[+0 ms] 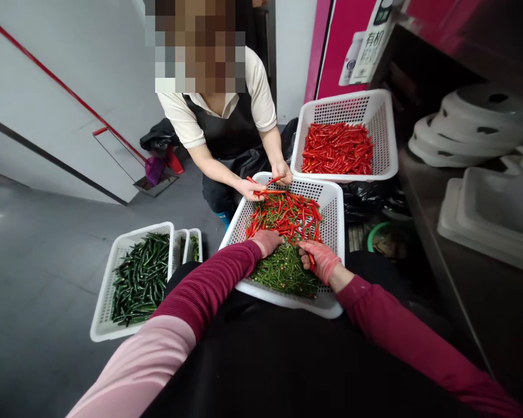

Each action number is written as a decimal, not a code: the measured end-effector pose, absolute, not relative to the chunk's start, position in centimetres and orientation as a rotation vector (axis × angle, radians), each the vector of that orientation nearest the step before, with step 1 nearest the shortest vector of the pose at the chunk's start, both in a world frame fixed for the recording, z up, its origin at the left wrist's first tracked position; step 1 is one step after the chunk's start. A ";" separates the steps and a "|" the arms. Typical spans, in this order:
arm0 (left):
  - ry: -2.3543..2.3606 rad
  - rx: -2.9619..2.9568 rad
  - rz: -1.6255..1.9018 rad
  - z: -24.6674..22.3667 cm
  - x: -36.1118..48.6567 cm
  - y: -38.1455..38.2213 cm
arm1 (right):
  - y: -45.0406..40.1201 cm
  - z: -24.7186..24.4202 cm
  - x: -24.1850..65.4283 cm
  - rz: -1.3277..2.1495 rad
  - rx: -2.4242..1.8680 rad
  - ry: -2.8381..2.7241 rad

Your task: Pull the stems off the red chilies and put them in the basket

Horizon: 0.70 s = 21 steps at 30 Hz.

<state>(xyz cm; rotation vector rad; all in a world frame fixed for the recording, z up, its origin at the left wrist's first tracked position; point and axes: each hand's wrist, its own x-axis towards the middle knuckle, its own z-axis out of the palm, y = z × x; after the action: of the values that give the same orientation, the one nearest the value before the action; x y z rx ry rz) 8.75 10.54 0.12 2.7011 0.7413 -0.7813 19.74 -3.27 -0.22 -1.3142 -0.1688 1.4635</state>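
A white perforated basket (337, 232) sits in front of me, with red chili peppers (287, 215) at its far side and a heap of green chili stems (285, 273) at its near side. My left hand (268, 241), in a thin pinkish glove, reaches in where peppers and stems meet. Its fingers are bent together, and what they hold is hidden. At the basket's right side, my right hand (320, 260), gloved alike, is closed around a red chili pepper (311, 260), its fingertips over the stems.
Opposite me a co-worker's hands (255, 190) hold red chilies over the same basket. A second basket (390, 139) of red chilies stands behind at right. Another basket (100, 310) of dark green chilies stands on the floor at left. A dustpan (157, 184) leans by the wall.
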 end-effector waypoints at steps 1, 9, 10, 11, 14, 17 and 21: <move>0.765 2.674 -0.740 0.5 8.3 10.6 | -3.3 -0.2 19.8 1.468 -1.309 -0.170; 0.985 1.582 0.001 2.3 4.8 6.2 | -3.1 -0.8 18.7 1.411 -1.518 -0.676; 0.953 1.426 0.060 2.2 4.7 5.2 | -3.2 -0.7 18.6 1.422 -1.531 -0.750; 0.927 1.294 0.112 2.2 4.7 4.2 | -3.3 -0.6 18.5 1.433 -1.543 -0.805; 0.870 1.069 0.228 2.3 4.8 1.9 | -3.7 0.1 18.3 1.427 -1.586 -0.885; 0.883 1.083 0.245 3.0 4.9 0.7 | -4.0 0.6 18.2 1.406 -1.607 -0.938; 1.034 1.629 0.062 3.4 4.7 0.7 | -4.3 0.5 17.9 1.519 -1.576 -0.952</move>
<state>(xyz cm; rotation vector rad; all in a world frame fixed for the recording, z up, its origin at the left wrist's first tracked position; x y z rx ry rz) 4.66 0.71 3.38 1.6292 1.0342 0.0615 17.87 -4.33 0.49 -1.5762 -0.9524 1.5191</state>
